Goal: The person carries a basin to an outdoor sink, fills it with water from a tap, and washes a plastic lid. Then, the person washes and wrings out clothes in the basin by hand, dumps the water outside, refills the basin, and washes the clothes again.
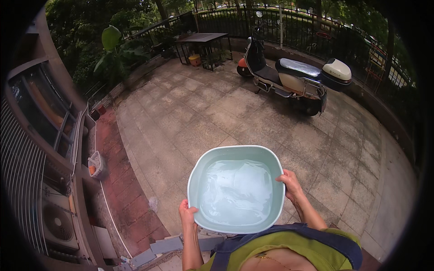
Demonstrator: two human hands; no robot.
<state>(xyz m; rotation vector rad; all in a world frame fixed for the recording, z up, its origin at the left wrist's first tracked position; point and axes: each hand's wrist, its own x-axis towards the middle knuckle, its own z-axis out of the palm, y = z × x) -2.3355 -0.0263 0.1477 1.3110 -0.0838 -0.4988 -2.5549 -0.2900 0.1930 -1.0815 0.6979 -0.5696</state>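
Observation:
Before me is a pale green plastic basin (194, 189) with a whitish rim, holding water whose rippled surface reflects the sky. My left hand (187, 214) grips its rim at the near left, the thumb over the edge. On the right side my right hand (289, 183) clasps the rim the same way. The fingers of both hands are partly hidden beneath the basin's outer wall. It is held up in front of my body, above the paving.
An electric scooter (291, 79) stands on the paved yard (223, 111). Behind it runs a black metal fence (298, 27). A table (202, 37) stands at the back, with a yellow pot (195, 60) beneath. Along the house wall sit a white bucket (97, 166) and an air-conditioner unit (57, 222).

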